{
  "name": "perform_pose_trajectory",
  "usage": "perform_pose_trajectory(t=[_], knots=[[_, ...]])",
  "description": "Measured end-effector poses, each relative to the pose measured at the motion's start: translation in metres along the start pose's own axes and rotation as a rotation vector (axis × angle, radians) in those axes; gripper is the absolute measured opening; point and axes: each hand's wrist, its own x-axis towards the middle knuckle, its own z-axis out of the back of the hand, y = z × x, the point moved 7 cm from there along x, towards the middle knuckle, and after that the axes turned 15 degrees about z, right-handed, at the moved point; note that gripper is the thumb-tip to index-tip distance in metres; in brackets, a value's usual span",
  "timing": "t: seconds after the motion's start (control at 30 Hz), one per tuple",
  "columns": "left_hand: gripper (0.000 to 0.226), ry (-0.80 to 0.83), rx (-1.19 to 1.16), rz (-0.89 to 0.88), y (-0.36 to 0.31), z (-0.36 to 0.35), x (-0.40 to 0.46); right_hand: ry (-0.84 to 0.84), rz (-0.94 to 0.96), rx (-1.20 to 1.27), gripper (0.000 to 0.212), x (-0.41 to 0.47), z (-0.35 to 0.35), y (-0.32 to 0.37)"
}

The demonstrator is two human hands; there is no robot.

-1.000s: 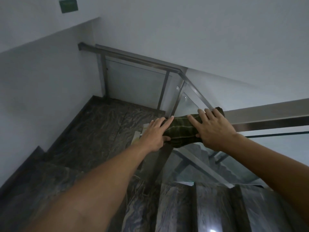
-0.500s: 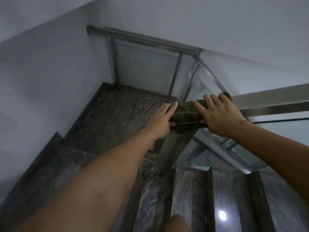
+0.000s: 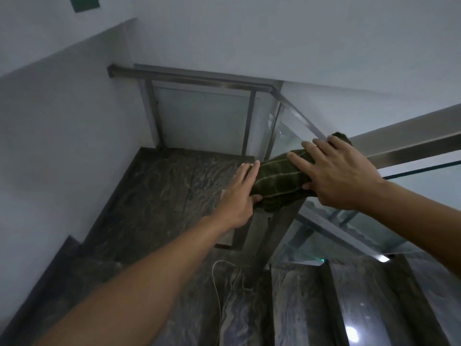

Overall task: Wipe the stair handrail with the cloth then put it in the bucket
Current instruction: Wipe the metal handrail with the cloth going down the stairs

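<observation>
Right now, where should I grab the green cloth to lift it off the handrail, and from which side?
Take the cloth at its bunched lower end, beside the left hand, coming from the stair side. It drapes over the handrail, loose folds hang there, and the right hand covers its upper end.

Place: indoor stairwell, at a turn between flights.
Evidence:
- steps (image 3: 299, 308) of dark, veined, polished stone, leading down to a landing (image 3: 162, 196) of the same stone
- metal handrail (image 3: 411, 143) of flat section on square posts (image 3: 249, 121), turning the corner at the landing
- glass panels (image 3: 287, 136) filling the railing
- plain white walls (image 3: 50, 121) closing in the landing
- green sign (image 3: 83, 2) high on the wall, partly cut off
- dim light, with a lamp reflection (image 3: 351, 332) on one step
</observation>
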Motion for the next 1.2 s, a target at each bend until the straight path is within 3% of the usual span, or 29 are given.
perform_pose_trajectory(t=[0.43,0.57,0.73,0.87,1.2], knots=[[0.078,0.106,-0.185,-0.254,0.019,-0.002,0.004,-0.030,-0.102,-0.014,0.074,0.009,0.010,0.012],[0.076,0.064,-0.059,-0.335,0.020,0.005,0.006,-0.001,-0.166,0.009,0.074,0.005,0.015,0.017],[0.075,-0.098,0.148,-0.622,0.010,0.012,0.009,-0.020,-0.248,0.000,0.069,0.006,0.019,0.032],[0.074,-0.007,0.164,-0.788,0.005,0.007,0.014,0.071,-0.331,0.080,0.070,0.005,0.007,0.033],[0.071,0.305,-0.032,-0.837,0.020,0.010,0.032,0.198,-0.613,0.209,0.075,0.021,0.009,0.043]])
